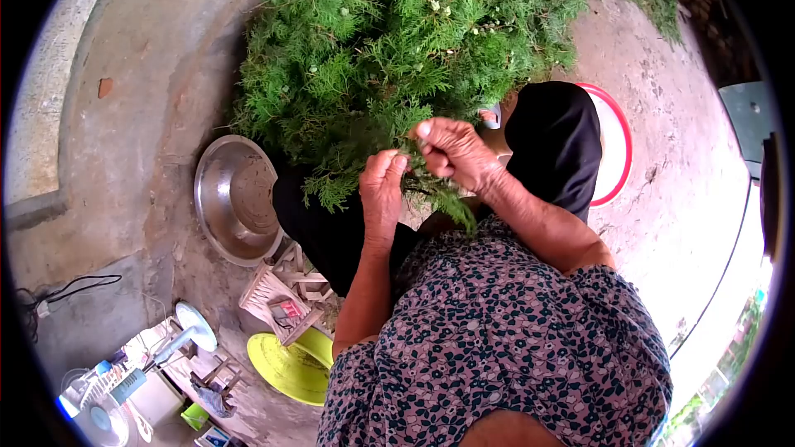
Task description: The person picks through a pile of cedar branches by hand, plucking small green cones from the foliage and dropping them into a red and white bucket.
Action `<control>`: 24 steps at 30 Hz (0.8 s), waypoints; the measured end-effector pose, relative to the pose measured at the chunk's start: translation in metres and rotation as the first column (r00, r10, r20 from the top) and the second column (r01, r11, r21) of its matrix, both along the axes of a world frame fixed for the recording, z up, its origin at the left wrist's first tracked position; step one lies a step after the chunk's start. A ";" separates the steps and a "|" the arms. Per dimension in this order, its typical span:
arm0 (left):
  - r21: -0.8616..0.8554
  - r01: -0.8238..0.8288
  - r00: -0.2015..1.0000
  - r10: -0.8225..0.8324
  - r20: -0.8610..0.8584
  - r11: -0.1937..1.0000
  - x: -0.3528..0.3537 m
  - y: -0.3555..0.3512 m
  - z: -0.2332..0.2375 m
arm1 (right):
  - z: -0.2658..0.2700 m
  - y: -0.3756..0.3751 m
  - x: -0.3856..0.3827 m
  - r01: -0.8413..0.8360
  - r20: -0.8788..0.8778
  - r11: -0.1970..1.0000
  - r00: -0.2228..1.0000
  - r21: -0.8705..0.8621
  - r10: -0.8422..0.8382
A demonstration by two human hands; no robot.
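Note:
A large pile of green, feathery conifer branches (397, 41) lies in front of my knees. Over my lap, my left hand (383, 190) is closed, thumb and fingers pinched on a leafy green sprig (339, 178) that spreads to its left. Just to the right and slightly higher, my right hand (454, 151) is closed with its fingers curled beside the same greenery; what it pinches is too small to make out. A further bit of green foliage (455, 209) hangs below my right hand.
On the left stands a metal basin (219, 199). A small wooden stool (273, 298) and a yellow-green round lid or basin (286, 368) are at lower left, near a fan (195, 327). A red-rimmed white basin (623, 136) sits beyond my right knee.

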State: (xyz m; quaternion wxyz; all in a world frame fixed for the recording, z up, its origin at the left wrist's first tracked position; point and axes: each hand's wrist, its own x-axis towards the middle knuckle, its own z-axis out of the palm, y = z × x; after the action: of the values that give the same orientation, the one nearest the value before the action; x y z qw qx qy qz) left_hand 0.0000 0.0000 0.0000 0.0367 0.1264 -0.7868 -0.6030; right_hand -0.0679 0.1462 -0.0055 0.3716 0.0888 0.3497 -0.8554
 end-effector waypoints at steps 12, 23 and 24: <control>0.691 -0.171 0.908 0.384 -0.166 0.703 -0.011 -0.060 0.012 | 0.061 0.196 -0.026 0.503 -0.163 0.747 0.771 -0.435 -0.615; 0.742 0.394 0.823 0.152 -0.548 0.542 -0.077 -0.142 0.136 | -0.109 0.225 0.050 0.749 -0.719 0.078 0.656 0.658 -0.229; 0.715 0.134 0.781 0.371 -0.502 0.686 -0.084 -0.113 0.169 | -0.121 0.230 0.059 0.717 -0.699 0.066 0.692 0.694 -0.180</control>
State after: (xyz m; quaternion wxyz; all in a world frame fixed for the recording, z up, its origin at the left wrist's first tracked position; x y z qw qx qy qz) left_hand -0.0844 -0.1133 0.1689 0.2783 -0.0179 -0.4203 -0.8634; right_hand -0.0090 0.3761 -0.1266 -0.1494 0.2077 0.8126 -0.5236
